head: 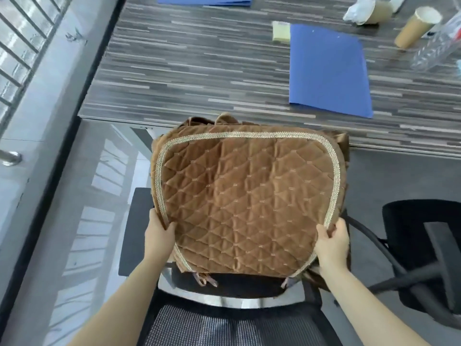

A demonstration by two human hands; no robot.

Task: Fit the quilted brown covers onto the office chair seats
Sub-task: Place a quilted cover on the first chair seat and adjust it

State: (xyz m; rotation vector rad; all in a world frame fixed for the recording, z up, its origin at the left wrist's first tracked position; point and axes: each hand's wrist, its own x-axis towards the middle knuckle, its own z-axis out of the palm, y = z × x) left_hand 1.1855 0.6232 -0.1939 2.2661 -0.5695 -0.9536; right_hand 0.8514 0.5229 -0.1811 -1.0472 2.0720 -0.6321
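A quilted brown seat cover with a pale braided trim (249, 196) lies spread over the seat of a black office chair (234, 283), directly below the camera and just near of the table edge. Its far corners are bunched in loose folds against the table, and two short ties hang from its near edge over the dark seat.

The left hand (159, 233) grips the cover's near left edge, fingers curled under the fabric and thumb on the trim. The right hand (333, 242) grips the near right edge in the same way, fingers folded over the trim. Both bare forearms reach in from the near edge of the view.

The chair's black mesh backrest (224, 325) fills the near middle, with a curved silver bar between it and the seat. A flat black armrest (134, 231) shows on the left side, partly under the cover and the left hand.

Beyond the chair stands a table with a striped grey and brown wood-grain top (199, 71). On it lie a blue folder (329, 71) at right, another blue folder (207, 0) at the far edge, a pale yellow pad of sticky notes (281, 32), two brown paper cups (416, 26), one holding crumpled white paper, and a clear plastic bottle (439, 43) lying on its side.

A second black chair (424, 245) stands at right. A metal railing (22, 41) runs along the far left.
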